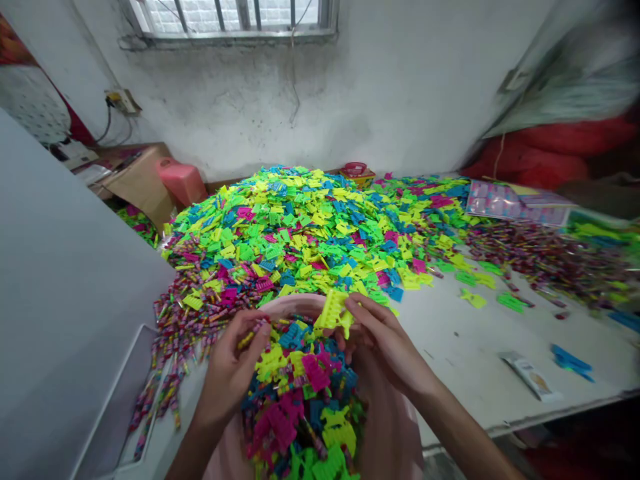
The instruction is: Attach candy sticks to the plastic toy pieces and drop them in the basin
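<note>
My right hand [383, 340] pinches a yellow plastic toy piece [331, 312] with slots across it, above the far rim of a pink tub [295, 305]. To its left, my left hand [233, 373] is closed around one or more thin, colourfully wrapped sticks [246, 340]; the exact number is hidden by the fingers. The two hands are apart. Below them, the tub holds a jumble of plastic pieces in magenta [280, 420], blue, yellow and green, with some wrapped sticks among them.
Behind the tub rises a large heap of plastic pieces [300, 227]. Wrapped sticks [187, 317] lie at the left, and another pile of sticks [540, 260] at the right. A small packet [530, 375] and blue piece [571, 360] rest on the white table [450, 353]. A grey panel [65, 287] stands left.
</note>
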A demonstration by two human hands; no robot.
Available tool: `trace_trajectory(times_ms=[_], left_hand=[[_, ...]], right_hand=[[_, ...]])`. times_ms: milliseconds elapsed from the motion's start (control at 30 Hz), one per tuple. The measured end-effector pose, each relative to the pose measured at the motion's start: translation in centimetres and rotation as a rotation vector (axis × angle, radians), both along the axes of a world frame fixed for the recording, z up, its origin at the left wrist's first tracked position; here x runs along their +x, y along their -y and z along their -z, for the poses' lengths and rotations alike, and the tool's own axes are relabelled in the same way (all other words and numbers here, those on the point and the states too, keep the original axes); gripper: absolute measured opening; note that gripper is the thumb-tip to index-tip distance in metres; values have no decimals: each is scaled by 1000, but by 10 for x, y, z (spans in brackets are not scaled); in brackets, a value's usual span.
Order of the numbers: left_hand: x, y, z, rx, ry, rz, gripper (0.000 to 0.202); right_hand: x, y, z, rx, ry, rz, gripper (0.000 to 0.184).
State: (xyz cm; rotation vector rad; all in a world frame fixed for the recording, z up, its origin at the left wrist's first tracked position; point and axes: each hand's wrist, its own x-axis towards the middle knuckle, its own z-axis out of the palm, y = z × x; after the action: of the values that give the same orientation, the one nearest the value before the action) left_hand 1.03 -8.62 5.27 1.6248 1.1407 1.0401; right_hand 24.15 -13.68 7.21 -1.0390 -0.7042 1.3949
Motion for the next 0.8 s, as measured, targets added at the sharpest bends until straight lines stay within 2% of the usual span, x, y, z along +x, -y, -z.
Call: trace_trajectory(times_ms=[133,267,400,467,533,633,800], left_hand=[[20,13,-10,-8,17,141,26],[29,18,-8,-27,55,124,25],[33,22,-6,-34,88,116,26],[34,23,-7,-36,80,130,26],[35,24,-8,-22,65,146,26],[35,22,-8,25,68,139,26],[35,16,-12,113,20,133,25]], right_hand=[[-3,3,0,4,0,-9,30],[-5,4,-4,-53,-66,-53,37],[-3,6,-7,-32,-71,-111,38],[-3,7,-6,-21,-45,-96,45],[-4,7,-4,-14,-6,-63,45],[-6,6,-1,23,76,-42,31],[-6,7,0,122,382,-17,22]])
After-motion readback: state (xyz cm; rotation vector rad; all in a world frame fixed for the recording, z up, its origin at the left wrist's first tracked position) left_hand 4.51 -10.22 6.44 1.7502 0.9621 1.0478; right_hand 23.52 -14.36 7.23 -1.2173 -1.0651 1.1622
